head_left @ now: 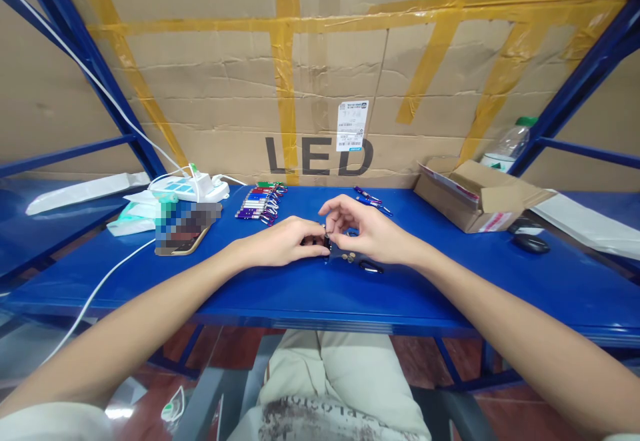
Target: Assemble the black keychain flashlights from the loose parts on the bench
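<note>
My left hand (283,241) is closed with its thumb and fingers around a small black cylinder (327,244), held upright just above the blue table (300,294). At the top of the cylinder, the thumb and index finger of my right hand (370,231) are pinched together; what they hold, if anything, is too small to make out. Below my right hand lie several small round coin-like discs (349,256) and a black carabiner clip (371,267). Other small items are partly hidden behind my fingers.
Several coloured metal tubes with carabiners (257,204) lie in a row at back left. Purple ones (373,199) lie behind my right hand. A phone (187,231) and power strip (200,189) are left; an open cardboard box (475,194) and black mouse (531,243) are right.
</note>
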Available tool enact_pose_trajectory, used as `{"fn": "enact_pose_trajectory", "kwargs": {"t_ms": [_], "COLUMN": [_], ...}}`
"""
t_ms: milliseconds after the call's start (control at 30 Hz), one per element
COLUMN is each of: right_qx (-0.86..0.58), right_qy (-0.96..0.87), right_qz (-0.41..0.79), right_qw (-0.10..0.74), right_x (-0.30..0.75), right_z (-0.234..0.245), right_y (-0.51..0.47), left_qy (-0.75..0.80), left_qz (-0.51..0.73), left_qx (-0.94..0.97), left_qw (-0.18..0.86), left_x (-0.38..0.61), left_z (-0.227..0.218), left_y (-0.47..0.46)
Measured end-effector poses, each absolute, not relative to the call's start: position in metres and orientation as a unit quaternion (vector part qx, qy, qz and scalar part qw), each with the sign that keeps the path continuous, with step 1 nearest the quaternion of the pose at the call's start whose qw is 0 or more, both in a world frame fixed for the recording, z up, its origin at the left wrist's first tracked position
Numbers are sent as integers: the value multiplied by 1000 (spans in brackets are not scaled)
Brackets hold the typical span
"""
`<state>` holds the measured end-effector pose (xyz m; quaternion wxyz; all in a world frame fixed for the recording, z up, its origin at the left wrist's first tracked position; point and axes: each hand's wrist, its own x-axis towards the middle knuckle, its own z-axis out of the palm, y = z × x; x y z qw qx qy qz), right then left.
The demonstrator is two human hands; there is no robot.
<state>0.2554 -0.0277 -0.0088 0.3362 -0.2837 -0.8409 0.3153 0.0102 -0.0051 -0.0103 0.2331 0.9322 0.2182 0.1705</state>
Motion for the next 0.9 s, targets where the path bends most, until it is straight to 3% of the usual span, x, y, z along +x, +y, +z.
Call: {"fn": "enact_pose_trajectory", "kwargs": {"t_ms": [267, 600, 900], "right_qx": [-279, -290, -293], "right_qy": [-815, -822, -831], "right_qz": [366, 349, 327], "right_qw": [352, 344, 341], "right_x": [254, 255, 256], "right_z": [-12, -10, -11], "right_y": [-26, -26, -25], "left_qy": [211, 201, 296], "left_qz": [190, 216, 247], "left_qx": [931, 933, 845], "left_qw": [231, 208, 370], "left_x": [11, 13, 12], "left_z": [-19, -21, -24], "left_y": [-1, -1, 0]}}
